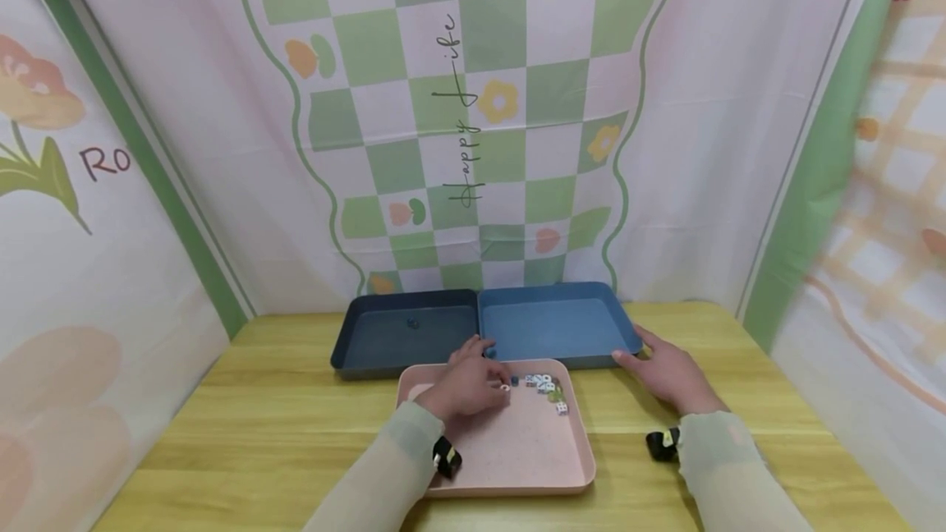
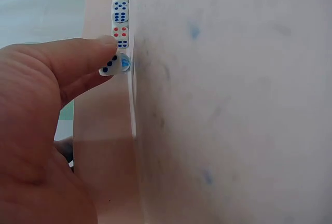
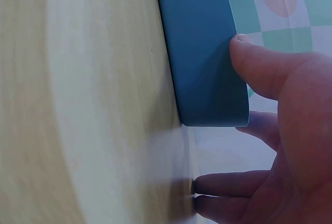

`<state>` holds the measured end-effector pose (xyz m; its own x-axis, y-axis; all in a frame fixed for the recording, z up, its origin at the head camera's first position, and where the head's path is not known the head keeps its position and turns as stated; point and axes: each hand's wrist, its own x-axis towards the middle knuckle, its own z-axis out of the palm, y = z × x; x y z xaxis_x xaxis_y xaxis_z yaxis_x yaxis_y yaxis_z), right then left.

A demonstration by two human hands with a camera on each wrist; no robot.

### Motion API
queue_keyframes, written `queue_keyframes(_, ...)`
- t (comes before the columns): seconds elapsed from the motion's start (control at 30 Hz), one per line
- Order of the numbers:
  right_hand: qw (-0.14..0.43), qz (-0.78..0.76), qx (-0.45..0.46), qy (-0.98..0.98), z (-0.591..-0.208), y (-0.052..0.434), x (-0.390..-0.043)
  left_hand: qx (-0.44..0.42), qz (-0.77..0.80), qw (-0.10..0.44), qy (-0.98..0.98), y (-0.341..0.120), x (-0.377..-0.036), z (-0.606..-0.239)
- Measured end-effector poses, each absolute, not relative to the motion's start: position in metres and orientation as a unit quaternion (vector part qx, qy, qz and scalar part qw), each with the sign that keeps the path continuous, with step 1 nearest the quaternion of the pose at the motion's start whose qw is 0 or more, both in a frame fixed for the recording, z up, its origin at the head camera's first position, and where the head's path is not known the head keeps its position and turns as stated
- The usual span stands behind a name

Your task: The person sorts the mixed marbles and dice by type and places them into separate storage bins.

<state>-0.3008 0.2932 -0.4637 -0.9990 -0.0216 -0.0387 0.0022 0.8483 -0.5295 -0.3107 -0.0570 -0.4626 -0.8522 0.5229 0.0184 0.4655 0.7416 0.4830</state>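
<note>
Left hand point(image 1: 464, 388) inside pink tray point(image 1: 517, 458), fingers point(image 2: 78, 58) pinching one small white die point(image 2: 113, 64) with blue dots, close to tray wall. More dice point(image 1: 545, 388) sit in row along far side of pink tray. Right hand point(image 1: 665, 372) rests on yellow wood counter point(image 1: 259, 425), fingers relaxed and straight, thumb point(image 3: 259, 63) touching near right corner of light blue tray point(image 1: 554, 323). Dark blue tray point(image 1: 402, 335) sits just beside light blue one, touching it, both behind pink tray.
</note>
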Motion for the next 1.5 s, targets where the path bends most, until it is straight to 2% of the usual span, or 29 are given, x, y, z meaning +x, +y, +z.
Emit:
queue_keyframes(0.2, 0.022, -0.275, -0.003, 0.961, -0.465, 0.293, -0.301, 0.246, 0.290, 0.079, 0.921, -0.056, -0.311, -0.459)
queue_keyframes(0.37, 0.024, -0.273, -0.003, 0.962, -0.466, 0.292, -0.300, 0.220, 0.391, 0.105, 0.887, -0.058, -0.317, -0.454)
queue_keyframes(0.7, 0.023, -0.278, -0.001, 0.960, -0.463, 0.291, -0.298, 0.180, 0.467, 0.115, 0.858, -0.059, -0.328, -0.432)
queue_keyframes(0.97, 0.021, -0.278, 0.000, 0.960, -0.465, 0.291, -0.301, 0.100, 0.500, 0.068, 0.858, -0.049, -0.343, -0.423)
queue_keyframes(1.13, 0.020, -0.275, 0.000, 0.961, -0.464, 0.291, -0.300, 0.057, 0.533, 0.056, 0.842, -0.044, -0.353, -0.422)
queue_keyframes(1.5, 0.021, -0.275, 0.001, 0.961, -0.463, 0.290, -0.299, 0.027, 0.552, 0.040, 0.832, -0.033, -0.361, -0.422)
